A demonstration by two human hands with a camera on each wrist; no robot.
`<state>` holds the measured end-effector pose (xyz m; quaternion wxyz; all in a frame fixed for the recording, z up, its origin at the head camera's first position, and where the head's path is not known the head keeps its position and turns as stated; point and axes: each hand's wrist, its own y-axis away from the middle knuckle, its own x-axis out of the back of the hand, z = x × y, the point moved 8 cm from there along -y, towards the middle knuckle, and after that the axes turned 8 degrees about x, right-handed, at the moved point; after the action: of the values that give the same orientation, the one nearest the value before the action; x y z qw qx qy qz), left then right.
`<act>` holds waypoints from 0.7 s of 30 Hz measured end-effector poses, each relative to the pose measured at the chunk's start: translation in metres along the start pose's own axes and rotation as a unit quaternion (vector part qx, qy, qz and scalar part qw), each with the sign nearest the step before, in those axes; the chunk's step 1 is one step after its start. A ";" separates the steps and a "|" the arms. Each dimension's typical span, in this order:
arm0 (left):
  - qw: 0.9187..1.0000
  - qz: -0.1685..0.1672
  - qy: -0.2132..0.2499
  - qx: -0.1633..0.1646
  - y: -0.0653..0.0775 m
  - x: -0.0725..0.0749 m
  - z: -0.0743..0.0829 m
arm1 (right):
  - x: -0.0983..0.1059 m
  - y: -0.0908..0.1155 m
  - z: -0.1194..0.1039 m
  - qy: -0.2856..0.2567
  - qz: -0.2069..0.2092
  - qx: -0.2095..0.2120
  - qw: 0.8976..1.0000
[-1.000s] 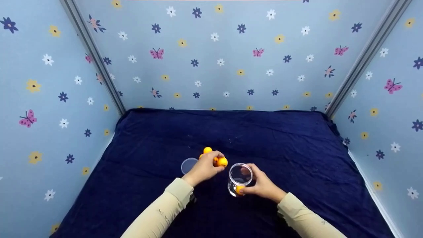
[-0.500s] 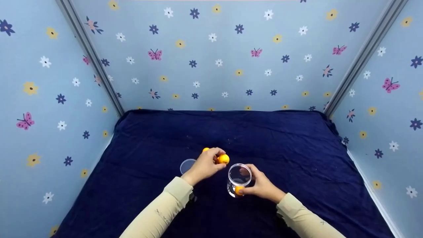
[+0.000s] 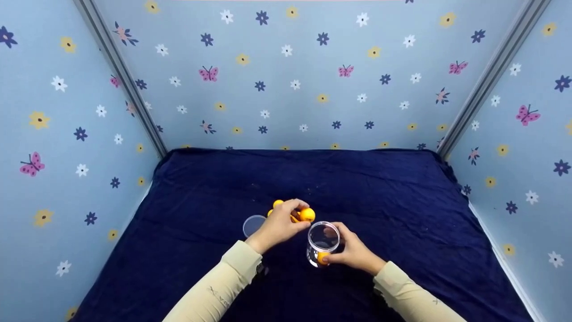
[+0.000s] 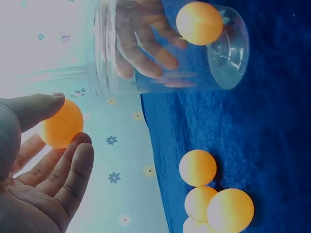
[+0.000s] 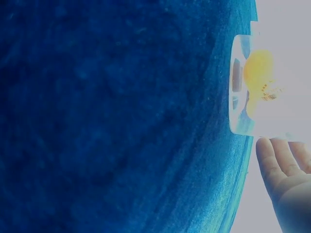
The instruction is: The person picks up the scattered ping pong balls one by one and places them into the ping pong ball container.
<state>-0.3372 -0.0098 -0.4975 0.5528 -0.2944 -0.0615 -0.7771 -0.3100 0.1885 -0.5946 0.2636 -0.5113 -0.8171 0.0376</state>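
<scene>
My left hand pinches an orange ping-pong ball between thumb and fingertips, just left of and above the rim of a clear plastic jar. The jar stands with its mouth up, and my right hand grips it from the right. Inside, low in the jar, lies another orange ball. Several loose orange balls sit grouped on the cloth, partly hidden behind my left hand in the head view. Overexposure washes out much of the jar in the right wrist view.
A round translucent lid lies flat on the dark blue cloth, left of the loose balls and partly under my left wrist. Flower-patterned walls enclose the back and both sides.
My left hand has moved slightly right with its ball, closer to the jar's rim. The right hand and the jar have stayed nearly in place.
</scene>
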 end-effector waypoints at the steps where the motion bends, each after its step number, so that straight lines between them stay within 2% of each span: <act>1: 1.000 -0.002 0.002 -0.002 0.001 0.000 0.001 | 0.000 0.000 0.000 0.000 0.000 0.002 1.000; 15: 0.999 -0.028 0.014 -0.018 0.004 -0.008 0.010 | -0.001 -0.001 -0.002 0.003 -0.002 0.001 1.000; 21: 0.999 -0.036 0.002 -0.029 0.005 -0.013 0.012 | -0.001 -0.001 -0.002 0.000 -0.006 0.002 1.000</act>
<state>-0.3250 0.0035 -0.4955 0.5159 -0.3059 -0.0486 -0.7987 -0.3093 0.1872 -0.5932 0.2651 -0.5060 -0.8199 0.0379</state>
